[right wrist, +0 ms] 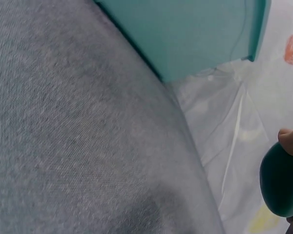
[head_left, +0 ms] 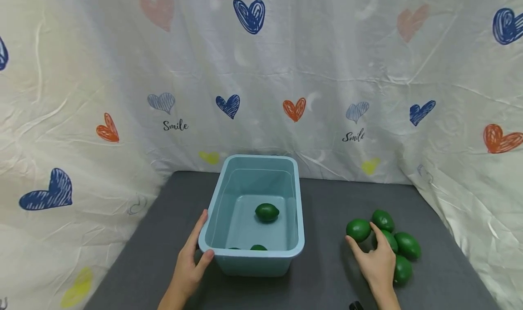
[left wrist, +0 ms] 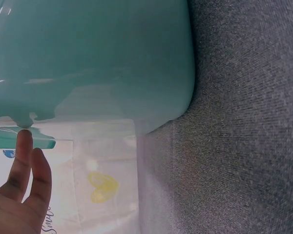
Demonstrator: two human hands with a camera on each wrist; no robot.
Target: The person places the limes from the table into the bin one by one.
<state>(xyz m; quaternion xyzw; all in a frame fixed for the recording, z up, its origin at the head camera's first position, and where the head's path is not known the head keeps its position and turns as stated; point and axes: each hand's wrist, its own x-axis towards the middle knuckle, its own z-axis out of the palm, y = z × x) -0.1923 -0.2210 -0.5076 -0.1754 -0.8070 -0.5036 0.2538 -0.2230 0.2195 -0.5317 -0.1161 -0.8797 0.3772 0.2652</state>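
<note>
A light blue plastic bin (head_left: 253, 263) stands on the dark cloth. My left hand (head_left: 189, 264) holds its near left corner, thumb at the front rim and fingers along the left side. In the left wrist view, fingertips (left wrist: 24, 141) touch beneath the rim. One green lime (head_left: 267, 212) lies on the bin floor; others show partly behind the near wall. To the right, my right hand (head_left: 377, 260) pinches a lime (head_left: 358, 230) between thumb and fingers, beside a cluster of several limes (head_left: 407, 246). The right wrist view shows the held lime (right wrist: 282, 181) above the cloth.
Dark grey cloth (head_left: 323, 255) covers the table. A pale curtain (head_left: 261, 65) printed with hearts hangs behind and at both sides. A small black object (head_left: 356, 305) shows at the bottom edge, near the right wrist.
</note>
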